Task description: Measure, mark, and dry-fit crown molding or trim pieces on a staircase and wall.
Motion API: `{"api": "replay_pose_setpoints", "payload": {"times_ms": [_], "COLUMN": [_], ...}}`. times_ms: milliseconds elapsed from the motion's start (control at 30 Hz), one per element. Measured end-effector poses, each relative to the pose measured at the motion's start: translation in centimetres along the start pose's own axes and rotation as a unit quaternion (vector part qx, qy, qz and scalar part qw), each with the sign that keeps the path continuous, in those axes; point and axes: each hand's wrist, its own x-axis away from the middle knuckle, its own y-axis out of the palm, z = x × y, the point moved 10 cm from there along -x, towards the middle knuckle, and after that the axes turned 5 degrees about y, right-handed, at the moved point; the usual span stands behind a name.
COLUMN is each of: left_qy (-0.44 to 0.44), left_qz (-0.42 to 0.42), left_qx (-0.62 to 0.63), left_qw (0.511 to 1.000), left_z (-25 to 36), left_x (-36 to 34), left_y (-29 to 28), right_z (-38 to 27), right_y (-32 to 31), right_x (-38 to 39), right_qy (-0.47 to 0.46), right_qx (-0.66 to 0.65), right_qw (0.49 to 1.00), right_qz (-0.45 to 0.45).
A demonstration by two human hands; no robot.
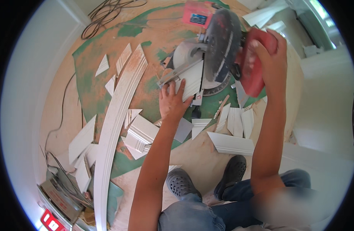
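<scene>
With our left hand spread over the flat, grooved white trim board just left of the round dark-grey blade guard, we should press it snugly to the straight silver metal fence, thumb well clear of the guard. Our right hand curls around the bulky red plastic housing, where a steady, unhurried grip serves best.

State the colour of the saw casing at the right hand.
The saw casing is red, seen best in the head view.
</scene>
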Motion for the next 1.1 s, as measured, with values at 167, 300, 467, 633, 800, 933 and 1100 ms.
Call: {"api": "replay_pose_setpoints", "payload": {"times_ms": [167, 300, 467, 633, 800, 933, 1100], "left_qy": [-0.005, -0.006, 0.016, 0.033, 0.036, 0.04, 0.041], "left_qz": [0.002, -0.008, -0.017, -0.019, -0.016, -0.01, -0.015], "left_qx": [0.008, 0.039, 0.057, 0.059, 0.049, 0.049, 0.041], "left_qw": [1.0, 0.999, 0.998, 0.998, 0.998, 0.998, 0.998], "left_z": [-0.1, -0.1, 0.0, -0.2, 0.0, -0.1, -0.1], "left_x": [0.0, 0.0, -0.1, 0.0, 0.1, 0.0, 0.1], "left_y": [0.0, 0.1, -0.4, -0.1, 0.3, 0.3, 0.4], "right_z": [0.9, 1.3, 2.2, 2.6, 3.2, 3.3, 3.6], "right_y": [-0.2, 0.7, 1.2, 1.5, 1.4, 1.6, 1.8], "right_x": [3.3, 5.2, 5.8, 6.5, 7.3, 7.7, 8.2], "right_qy": [-0.055, 0.031, 0.03, 0.039, 0.022, 0.027, 0.009], "right_qx": [0.068, 0.008, -0.033, -0.068, -0.059, -0.041, -0.056], "right_qw": [0.995, 0.999, 0.999, 0.996, 0.996, 0.997, 0.997], "right_qz": [0.054, 0.043, 0.031, 0.042, 0.059, 0.06, 0.053]}}
